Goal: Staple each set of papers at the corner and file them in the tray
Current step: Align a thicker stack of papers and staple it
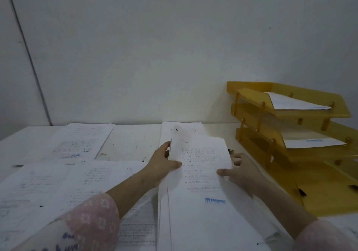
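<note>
A set of printed papers (201, 175) with a blue stamp near its lower part is lifted off the white table, its top edge raised. My left hand (162, 165) grips the set's left edge, thumb on top of the sheets. On the right edge, my right hand (242, 173) holds the set, thumb on the page and fingers behind. A small dark object (230, 151), possibly the stapler, peeks out behind the papers' right edge. The yellow three-tier tray (251, 97) stands at the right, with papers (294, 103) in its top tier and more papers (311, 142) in its middle tier.
More printed sheets lie on the table: one pile at the back left (77, 140), a broad spread at the front left (58, 184), and one under the held set at the back (182, 128). A white wall (155, 47) rises right behind the table.
</note>
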